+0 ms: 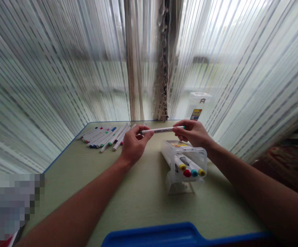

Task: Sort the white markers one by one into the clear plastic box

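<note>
A white marker (163, 130) with green ends is held level above the table between my two hands. My left hand (135, 144) pinches its left end, and the fingers of my right hand (191, 132) close on its right end. Just below my right hand a clear plastic case (165, 152) lies on its side with its open end toward me. Inside it are several markers, among them ones with a red tip (187, 173), a blue tip (194, 172) and yellow tips. To the left of my left hand lies a loose pile of white markers (105, 139) with variously coloured ends.
A second clear plastic box (195, 104) with a yellow label stands at the far right edge of the pale green table (87, 181). Striped string curtains (99, 61) hang behind it. A blue tray-like edge (151, 236) lies along the near side.
</note>
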Demonstrator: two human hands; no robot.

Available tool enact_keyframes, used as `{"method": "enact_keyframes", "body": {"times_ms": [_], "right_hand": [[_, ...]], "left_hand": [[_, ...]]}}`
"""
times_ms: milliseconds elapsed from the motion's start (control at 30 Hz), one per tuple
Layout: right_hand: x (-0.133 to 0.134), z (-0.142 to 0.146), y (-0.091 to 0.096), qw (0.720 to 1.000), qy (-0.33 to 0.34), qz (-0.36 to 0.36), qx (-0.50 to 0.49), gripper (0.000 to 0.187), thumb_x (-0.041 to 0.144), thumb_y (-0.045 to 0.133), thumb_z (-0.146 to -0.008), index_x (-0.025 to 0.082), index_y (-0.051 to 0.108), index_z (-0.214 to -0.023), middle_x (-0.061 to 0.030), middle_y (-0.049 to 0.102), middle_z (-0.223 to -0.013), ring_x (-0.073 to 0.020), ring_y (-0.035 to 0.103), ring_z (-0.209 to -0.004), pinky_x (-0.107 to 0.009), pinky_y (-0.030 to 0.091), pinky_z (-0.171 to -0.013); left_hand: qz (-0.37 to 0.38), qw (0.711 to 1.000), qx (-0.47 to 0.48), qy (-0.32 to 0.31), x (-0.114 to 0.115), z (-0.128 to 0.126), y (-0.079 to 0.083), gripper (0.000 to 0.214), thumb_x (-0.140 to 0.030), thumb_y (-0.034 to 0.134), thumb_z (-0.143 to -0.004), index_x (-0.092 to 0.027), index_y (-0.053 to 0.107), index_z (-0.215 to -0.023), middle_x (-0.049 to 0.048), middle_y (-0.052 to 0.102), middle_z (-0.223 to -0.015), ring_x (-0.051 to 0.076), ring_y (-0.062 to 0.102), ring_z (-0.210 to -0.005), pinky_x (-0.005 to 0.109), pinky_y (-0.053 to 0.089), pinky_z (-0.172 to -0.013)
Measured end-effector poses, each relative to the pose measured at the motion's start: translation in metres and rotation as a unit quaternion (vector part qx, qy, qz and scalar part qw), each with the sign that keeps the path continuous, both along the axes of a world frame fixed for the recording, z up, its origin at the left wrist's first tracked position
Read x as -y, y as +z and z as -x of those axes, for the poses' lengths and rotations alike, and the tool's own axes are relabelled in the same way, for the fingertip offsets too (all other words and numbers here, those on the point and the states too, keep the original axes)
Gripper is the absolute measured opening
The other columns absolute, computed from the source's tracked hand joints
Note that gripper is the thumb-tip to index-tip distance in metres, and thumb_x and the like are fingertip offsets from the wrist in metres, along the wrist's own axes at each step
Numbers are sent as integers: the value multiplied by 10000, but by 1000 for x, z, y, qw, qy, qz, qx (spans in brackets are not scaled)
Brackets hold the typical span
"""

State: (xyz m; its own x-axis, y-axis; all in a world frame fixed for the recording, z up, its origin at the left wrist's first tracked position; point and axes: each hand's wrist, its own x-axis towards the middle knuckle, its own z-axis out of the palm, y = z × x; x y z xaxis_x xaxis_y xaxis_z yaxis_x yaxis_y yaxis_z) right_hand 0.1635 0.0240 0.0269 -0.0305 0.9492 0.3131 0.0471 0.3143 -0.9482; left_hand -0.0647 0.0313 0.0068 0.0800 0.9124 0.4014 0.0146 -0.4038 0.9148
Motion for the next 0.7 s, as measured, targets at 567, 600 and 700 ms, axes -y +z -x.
{"method": "enact_keyframes", "body": {"times_ms": [567,600,700], "right_hand": [[-3,-4,-1,997,36,33,-55,299,426,812,-759,153,756,-869,-46,719,-647,-77,541,-429,-195,282,-375],[-3,-4,-1,997,37,39,-59,302,427,802,-767,152,759,-884,-50,722,-650,-82,545,-430,-199,282,-376],[-3,-4,-1,995,36,56,-71,306,424,782,-774,150,760,-909,-56,726,-646,-93,551,-432,-209,284,-379]], "left_hand": [[20,997,58,-39,1,-2,5,217,-310,604,-884,-112,660,-951,-3,611,-685,46,422,-387,198,292,-356],[22,997,61,-42,1,-2,5,216,-308,590,-890,-112,660,-951,-2,612,-682,48,424,-386,198,289,-354],[29,996,66,-45,1,-1,6,218,-307,574,-895,-115,660,-953,-1,615,-676,48,426,-384,194,280,-349]]}}
